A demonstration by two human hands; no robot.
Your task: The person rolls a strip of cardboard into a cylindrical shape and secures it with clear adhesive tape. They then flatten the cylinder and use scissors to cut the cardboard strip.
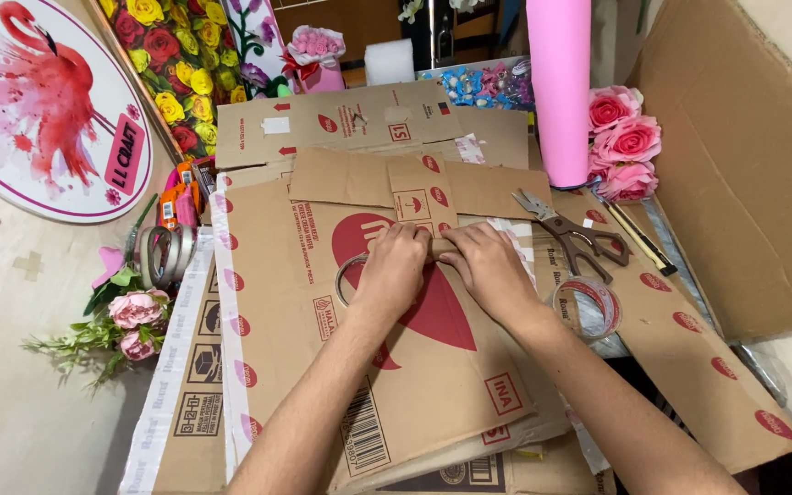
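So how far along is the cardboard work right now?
Done: flattened cardboard sheets lie stacked, some edges already taped white. In hand: left hand and right hand press together on a small cardboard strip atop the pile. Left: scissors and tape roll lie unused beside the right hand.

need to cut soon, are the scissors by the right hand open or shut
Open. The scissors lie flat on the cardboard beside the right hand, blades parted at the tip and handles spread apart.
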